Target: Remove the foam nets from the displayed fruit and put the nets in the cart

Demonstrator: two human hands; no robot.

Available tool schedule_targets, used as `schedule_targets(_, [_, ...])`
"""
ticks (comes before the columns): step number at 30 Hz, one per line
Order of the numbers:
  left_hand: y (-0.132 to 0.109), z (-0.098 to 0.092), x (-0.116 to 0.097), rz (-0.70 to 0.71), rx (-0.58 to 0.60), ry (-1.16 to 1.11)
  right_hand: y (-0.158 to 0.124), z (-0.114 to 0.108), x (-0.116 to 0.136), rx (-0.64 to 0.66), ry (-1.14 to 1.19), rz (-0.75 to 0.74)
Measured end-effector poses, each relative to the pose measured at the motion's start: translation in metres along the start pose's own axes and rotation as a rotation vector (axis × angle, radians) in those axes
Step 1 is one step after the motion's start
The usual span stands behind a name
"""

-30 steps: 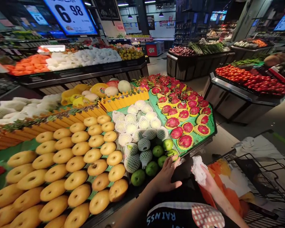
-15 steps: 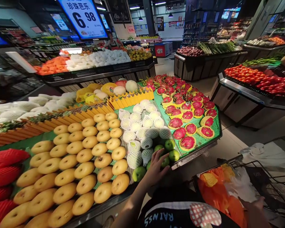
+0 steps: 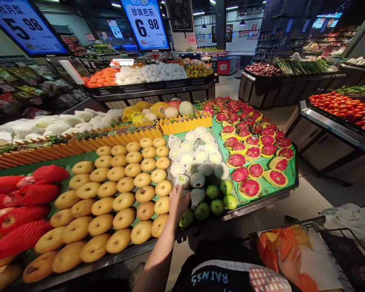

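Observation:
My left hand (image 3: 178,201) reaches over the front of the fruit stand, between the yellow pears (image 3: 124,190) and the bare green fruits (image 3: 214,198). Its fingers are together and cupped over a green fruit in white foam net (image 3: 182,181). More net-wrapped fruits (image 3: 194,156) lie behind it. My right hand (image 3: 287,263) is low in the shopping cart (image 3: 337,239), against an orange mesh bag (image 3: 273,243) and a white plastic bag (image 3: 318,263). Its fingers are hidden.
Dragon fruits (image 3: 252,150) fill the green mat on the right. Red-netted fruits (image 3: 21,211) lie at the far left. Yellow dividers (image 3: 185,121) fence off melons behind. Price screens (image 3: 147,24) hang overhead. A tomato stand (image 3: 343,107) and an aisle lie to the right.
My left hand has slid left from the bare green fruits onto the netted ones. My right hand has dropped with the white wad into the cart. The view has turned left.

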State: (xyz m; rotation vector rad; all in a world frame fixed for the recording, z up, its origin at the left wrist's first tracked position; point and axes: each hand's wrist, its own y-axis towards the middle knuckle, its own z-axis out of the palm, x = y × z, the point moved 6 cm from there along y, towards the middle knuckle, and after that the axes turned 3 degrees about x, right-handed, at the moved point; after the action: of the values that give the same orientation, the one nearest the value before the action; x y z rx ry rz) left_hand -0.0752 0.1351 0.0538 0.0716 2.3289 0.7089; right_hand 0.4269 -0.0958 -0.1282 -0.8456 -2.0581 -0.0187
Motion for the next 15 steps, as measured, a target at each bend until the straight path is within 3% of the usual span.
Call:
schedule_targets(3, [-0.003, 0.003, 0.016, -0.071, 0.078, 0.081, 0.012, 0.026, -0.010, -0.091, -0.114, -0.041])
schedule_targets(7, [-0.009, 0.012, 0.038, -0.192, 0.296, 0.278, 0.032, 0.062, 0.001, -0.135, -0.113, -0.287])
schedule_targets(11, [-0.014, 0.017, 0.051, -0.204, 0.435, 0.329, 0.033, 0.082, 0.047, -0.245, -0.149, -0.589])
schedule_targets(15, [-0.017, 0.017, 0.062, -0.196, 0.527, 0.369, 0.011, 0.098, 0.109, -0.267, -0.169, -0.768])
